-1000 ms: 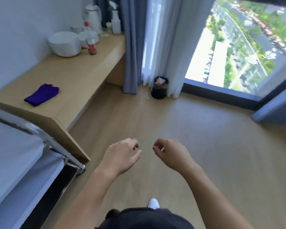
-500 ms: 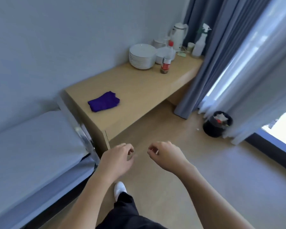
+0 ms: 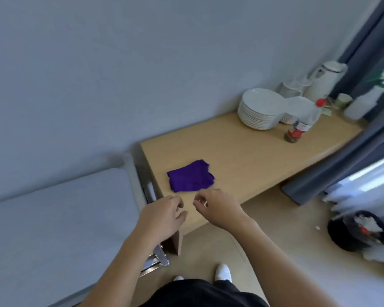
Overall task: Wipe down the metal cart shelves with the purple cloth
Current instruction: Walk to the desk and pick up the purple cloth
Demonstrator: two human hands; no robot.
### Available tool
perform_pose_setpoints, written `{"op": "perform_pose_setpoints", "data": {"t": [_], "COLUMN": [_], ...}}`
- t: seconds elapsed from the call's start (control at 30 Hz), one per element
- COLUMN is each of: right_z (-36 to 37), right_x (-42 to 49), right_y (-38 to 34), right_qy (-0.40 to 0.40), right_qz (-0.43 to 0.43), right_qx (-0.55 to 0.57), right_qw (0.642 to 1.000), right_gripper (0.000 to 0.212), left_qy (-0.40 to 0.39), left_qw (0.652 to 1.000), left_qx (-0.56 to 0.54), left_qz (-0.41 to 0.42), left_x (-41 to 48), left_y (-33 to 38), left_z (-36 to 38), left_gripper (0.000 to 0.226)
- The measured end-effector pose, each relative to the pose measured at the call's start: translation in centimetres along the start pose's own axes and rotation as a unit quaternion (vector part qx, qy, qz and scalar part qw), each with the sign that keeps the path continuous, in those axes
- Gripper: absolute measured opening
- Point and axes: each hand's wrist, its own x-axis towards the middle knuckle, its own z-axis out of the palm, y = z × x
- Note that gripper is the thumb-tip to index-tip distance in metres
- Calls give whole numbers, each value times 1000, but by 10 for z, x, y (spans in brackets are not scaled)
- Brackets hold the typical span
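Note:
A folded purple cloth (image 3: 191,176) lies near the left front end of a light wooden counter (image 3: 242,151). The metal cart (image 3: 53,218) fills the lower left, its flat top shelf pale grey and its shiny frame showing beside the counter's end. My left hand (image 3: 162,214) hovers just below the cloth over the counter's corner, fingers loosely curled and holding nothing. My right hand (image 3: 217,207) is close beside it, right under the cloth's front edge, fingers bent inward with nothing in them. Neither hand touches the cloth.
At the counter's far end stand a stack of white plates (image 3: 261,108), a red-capped bottle (image 3: 302,122), a white kettle (image 3: 324,78) and a spray bottle (image 3: 366,100). Grey curtains (image 3: 346,169) hang at the right. A black waste bin (image 3: 357,231) stands on the floor.
The view has swung left from the window toward the counter and cart. Both hands have come up and forward, from above the floor to just short of the purple cloth.

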Motion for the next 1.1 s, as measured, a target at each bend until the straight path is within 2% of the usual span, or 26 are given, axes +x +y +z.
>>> {"op": "perform_pose_setpoints", "data": {"t": [0.23, 0.4, 0.53, 0.63, 0.67, 0.7, 0.77, 0.83, 0.9, 1.0, 1.1], "right_z": [2, 9, 16, 32, 40, 47, 59, 65, 61, 48, 36], "right_x": [104, 162, 199, 206, 202, 197, 189, 190, 189, 184, 169], "right_y": [-4, 9, 25, 43, 48, 52, 57, 59, 52, 20, -27], "right_qy": [-40, -138, -166, -194, -197, -184, -141, -134, -165, -161, -152], "right_qz": [-84, -125, -129, -97, -101, -115, -170, -221, -232, -259, -320], "right_qx": [-28, -104, -138, -129, -161, -209, -260, -197, -88, 11, 33], "right_qw": [995, 977, 968, 968, 962, 953, 940, 946, 955, 952, 935], "right_gripper": [26, 35, 51, 80, 88, 92, 83, 64, 56, 57, 62], "left_qy": [21, 64, 59, 59, 57, 56, 53, 59, 81, 126, 170], "left_qw": [993, 975, 961, 952, 950, 946, 938, 930, 921, 904, 879], "left_qx": [-26, -42, -57, -74, -77, -82, -95, -99, -94, -63, -37], "left_qz": [-114, -210, -264, -291, -298, -307, -330, -350, -369, -403, -445], "left_x": [41, 68, 85, 98, 101, 102, 101, 93, 80, 51, 9], "left_y": [-37, -38, -33, -25, -23, -20, -17, -16, -15, -13, -11], "left_z": [0, 4, 16, 26, 29, 32, 37, 39, 39, 29, 21], "left_gripper": [19, 17, 22, 25, 26, 27, 28, 27, 25, 20, 21]}}
